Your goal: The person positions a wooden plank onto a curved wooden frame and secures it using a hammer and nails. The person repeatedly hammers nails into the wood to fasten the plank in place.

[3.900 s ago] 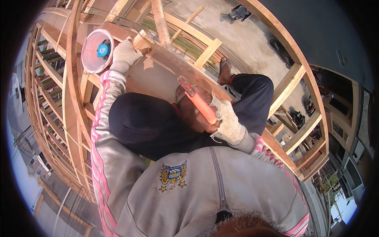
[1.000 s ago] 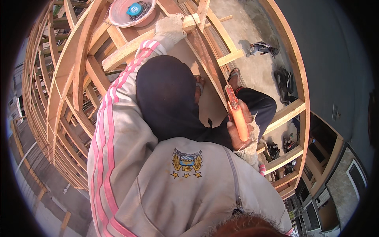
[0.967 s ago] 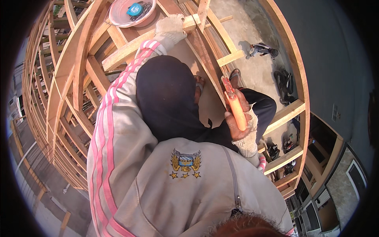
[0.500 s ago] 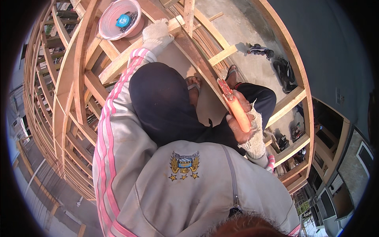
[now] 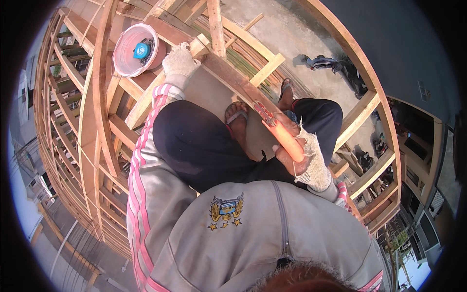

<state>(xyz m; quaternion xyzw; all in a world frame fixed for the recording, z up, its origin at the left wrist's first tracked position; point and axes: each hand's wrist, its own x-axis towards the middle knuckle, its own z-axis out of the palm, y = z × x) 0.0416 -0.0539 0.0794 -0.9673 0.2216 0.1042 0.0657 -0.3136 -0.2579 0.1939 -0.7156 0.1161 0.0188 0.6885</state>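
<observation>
My left hand (image 5: 178, 62), in a worn cream knitted glove, grips a wooden beam (image 5: 142, 108) near its upper end. A pink bucket (image 5: 122, 54) sits just left of this hand; inside lie a round blue object (image 5: 142, 50) and dark pieces too small to name. My right hand (image 5: 295, 159), in a frayed knitted glove that bares the fingers, is closed round an orange-handled tool (image 5: 284, 140). The tool's narrow red head points up and left, over a long plank (image 5: 237, 80); its exact kind does not show.
I sit within a curved timber frame (image 5: 99, 92), my sandalled feet (image 5: 237, 117) low between its members. Crosspieces (image 5: 360, 114) span the right side. Far below are a concrete floor (image 5: 277, 29) and parked motorbikes (image 5: 323, 63). Loose strips of wood (image 5: 243, 58) lie beyond the plank.
The view has shifted, so the bucket and left hand appear lower and further left. My left hand stays on the beam and my right hand keeps the orange-handled tool.
</observation>
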